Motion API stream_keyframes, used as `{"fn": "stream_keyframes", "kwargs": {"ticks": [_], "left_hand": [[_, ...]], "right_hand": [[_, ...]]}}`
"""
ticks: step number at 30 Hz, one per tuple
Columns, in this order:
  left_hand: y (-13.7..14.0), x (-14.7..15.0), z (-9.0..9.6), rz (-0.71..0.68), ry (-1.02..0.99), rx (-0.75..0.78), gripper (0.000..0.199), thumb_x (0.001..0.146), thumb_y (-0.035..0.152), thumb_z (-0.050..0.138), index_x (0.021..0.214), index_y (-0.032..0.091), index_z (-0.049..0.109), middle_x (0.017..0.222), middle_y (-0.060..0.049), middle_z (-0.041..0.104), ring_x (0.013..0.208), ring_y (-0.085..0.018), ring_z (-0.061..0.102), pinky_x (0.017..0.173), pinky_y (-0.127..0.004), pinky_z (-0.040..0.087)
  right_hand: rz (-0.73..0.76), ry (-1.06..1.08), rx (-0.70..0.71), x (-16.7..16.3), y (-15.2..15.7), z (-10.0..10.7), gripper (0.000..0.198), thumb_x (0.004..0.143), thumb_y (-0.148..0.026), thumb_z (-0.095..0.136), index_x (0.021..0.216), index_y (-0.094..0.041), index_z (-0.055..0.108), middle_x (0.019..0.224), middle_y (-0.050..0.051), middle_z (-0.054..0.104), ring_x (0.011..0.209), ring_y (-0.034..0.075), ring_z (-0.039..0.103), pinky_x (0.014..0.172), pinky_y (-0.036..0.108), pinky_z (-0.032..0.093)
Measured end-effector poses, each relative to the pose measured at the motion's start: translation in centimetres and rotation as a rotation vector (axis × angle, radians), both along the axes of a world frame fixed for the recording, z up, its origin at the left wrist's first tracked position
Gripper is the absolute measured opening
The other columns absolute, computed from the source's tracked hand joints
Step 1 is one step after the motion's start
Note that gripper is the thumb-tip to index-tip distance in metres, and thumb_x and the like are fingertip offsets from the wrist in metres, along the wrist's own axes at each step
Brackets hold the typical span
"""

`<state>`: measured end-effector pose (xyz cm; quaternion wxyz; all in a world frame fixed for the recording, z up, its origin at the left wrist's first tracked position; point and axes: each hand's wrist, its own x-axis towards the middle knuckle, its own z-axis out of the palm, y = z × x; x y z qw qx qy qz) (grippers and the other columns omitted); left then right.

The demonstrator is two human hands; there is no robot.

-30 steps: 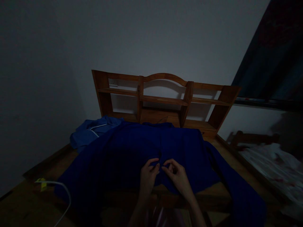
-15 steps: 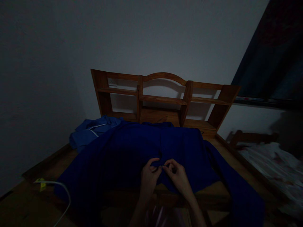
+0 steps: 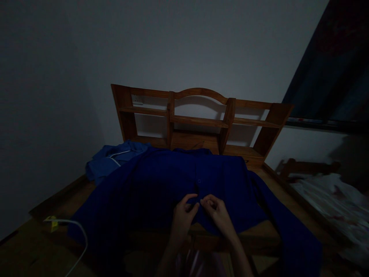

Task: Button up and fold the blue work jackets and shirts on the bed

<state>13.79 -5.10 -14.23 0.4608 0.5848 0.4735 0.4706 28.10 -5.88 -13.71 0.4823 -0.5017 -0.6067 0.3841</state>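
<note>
A dark blue long-sleeved shirt (image 3: 167, 173) lies spread front up, its sleeves hanging off both sides of the desk. My left hand (image 3: 184, 211) is at the lower front opening, forefinger and thumb curved around the cloth edge with a small gap between their tips. Just to its right, my right hand (image 3: 216, 211) pinches the opposite front edge between thumb and forefinger, other fingers curled. A small round button (image 3: 199, 181) shows above the hands. Darkness hides what lies between the fingertips.
Behind the shirt stands a wooden shelf unit (image 3: 198, 122) against the wall. A lighter blue garment with white piping (image 3: 108, 163) lies at the left on the desk (image 3: 278, 188). A white cable (image 3: 82, 231) hangs at lower left. A bed with pale bedding (image 3: 331, 196) is at right.
Both hands have shifted slightly right, and their fingertips are a little farther apart. The round button above them now shows more clearly.
</note>
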Motion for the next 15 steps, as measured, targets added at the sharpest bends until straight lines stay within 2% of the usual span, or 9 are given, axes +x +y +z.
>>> {"fn": "stream_keyframes", "kwargs": {"ticks": [3, 4, 6, 8, 9, 10, 12, 14, 15], "left_hand": [[-1.0, 0.5, 0.5, 0.019, -0.034, -0.020, 0.038, 0.078, 0.044, 0.057, 0.101, 0.015, 0.061, 0.055, 0.001, 0.048, 0.051, -0.010, 0.047, 0.047, -0.018, 0.033], [-1.7, 0.3, 0.7, 0.030, -0.057, -0.017, 0.038, 0.079, 0.045, 0.056, 0.102, 0.015, 0.061, 0.062, -0.001, 0.055, 0.058, -0.013, 0.054, 0.052, -0.020, 0.040], [-3.3, -1.4, 1.2, 0.140, -0.053, 0.074, 0.035, 0.083, 0.044, 0.052, 0.105, 0.018, 0.059, 0.085, -0.006, 0.064, 0.077, -0.017, 0.062, 0.071, -0.025, 0.048], [-4.5, -5.1, 1.3, 0.393, 0.107, 0.303, 0.033, 0.083, 0.040, 0.054, 0.111, 0.022, 0.056, 0.109, -0.006, 0.060, 0.096, -0.018, 0.059, 0.088, -0.031, 0.046], [-4.8, -7.5, 1.1, 0.475, 0.248, 0.433, 0.038, 0.081, 0.040, 0.057, 0.115, 0.024, 0.054, 0.120, -0.006, 0.054, 0.108, -0.020, 0.054, 0.096, -0.035, 0.042], [-4.8, -10.3, 0.8, 0.484, 0.398, 0.508, 0.047, 0.079, 0.041, 0.059, 0.122, 0.025, 0.050, 0.130, -0.007, 0.047, 0.117, -0.023, 0.047, 0.100, -0.038, 0.038], [-4.1, -15.9, -0.4, 0.422, 0.701, 0.601, 0.057, 0.073, 0.047, 0.063, 0.124, 0.026, 0.050, 0.134, -0.007, 0.044, 0.123, -0.028, 0.041, 0.104, -0.045, 0.032], [-3.0, -20.7, -1.8, 0.333, 0.902, 0.592, 0.058, 0.070, 0.052, 0.064, 0.122, 0.027, 0.053, 0.127, -0.006, 0.051, 0.117, -0.029, 0.046, 0.100, -0.045, 0.035], [-2.4, -22.5, -2.6, 0.294, 0.960, 0.558, 0.052, 0.073, 0.051, 0.062, 0.119, 0.028, 0.055, 0.122, -0.005, 0.054, 0.112, -0.027, 0.049, 0.097, -0.042, 0.038]], "right_hand": [[-0.027, -0.007, 0.026, 0.1, -0.2, 0.7, 0.035, 0.085, -0.047, 0.049, 0.072, -0.014, 0.051, 0.059, -0.003, 0.035, 0.055, 0.008, 0.032, 0.049, 0.020, 0.026], [-0.048, -0.043, 0.040, 0.6, -0.4, 1.2, 0.034, 0.086, -0.047, 0.048, 0.075, -0.015, 0.052, 0.060, -0.002, 0.037, 0.056, 0.009, 0.035, 0.050, 0.021, 0.029], [-0.110, -0.207, 0.096, 2.9, -1.3, 2.2, 0.030, 0.086, -0.046, 0.047, 0.090, -0.017, 0.056, 0.070, 0.001, 0.049, 0.065, 0.012, 0.047, 0.060, 0.022, 0.039], [-0.178, -0.465, 0.169, 6.7, -2.6, 3.1, 0.039, 0.083, -0.043, 0.052, 0.116, -0.022, 0.052, 0.102, 0.006, 0.056, 0.094, 0.018, 0.053, 0.084, 0.029, 0.042], [-0.201, -0.605, 0.186, 9.0, -3.3, 3.2, 0.051, 0.082, -0.042, 0.054, 0.128, -0.025, 0.044, 0.120, 0.007, 0.050, 0.111, 0.020, 0.047, 0.096, 0.033, 0.037], [-0.225, -0.722, 0.186, 11.4, -4.0, 3.2, 0.061, 0.079, -0.043, 0.056, 0.135, -0.025, 0.038, 0.130, 0.008, 0.044, 0.120, 0.022, 0.041, 0.102, 0.036, 0.033], [-0.224, -0.888, 0.120, 15.6, -5.1, 2.5, 0.074, 0.074, -0.045, 0.059, 0.139, -0.022, 0.033, 0.135, 0.012, 0.040, 0.124, 0.025, 0.039, 0.103, 0.038, 0.033], [-0.216, -0.985, 0.029, 18.4, -5.7, 1.4, 0.067, 0.076, -0.044, 0.055, 0.137, -0.019, 0.038, 0.133, 0.013, 0.044, 0.121, 0.025, 0.044, 0.101, 0.037, 0.036], [-0.229, -1.024, -0.002, 19.3, -5.7, 0.8, 0.063, 0.078, -0.041, 0.052, 0.135, -0.019, 0.041, 0.132, 0.014, 0.045, 0.120, 0.025, 0.045, 0.100, 0.037, 0.038]]}}
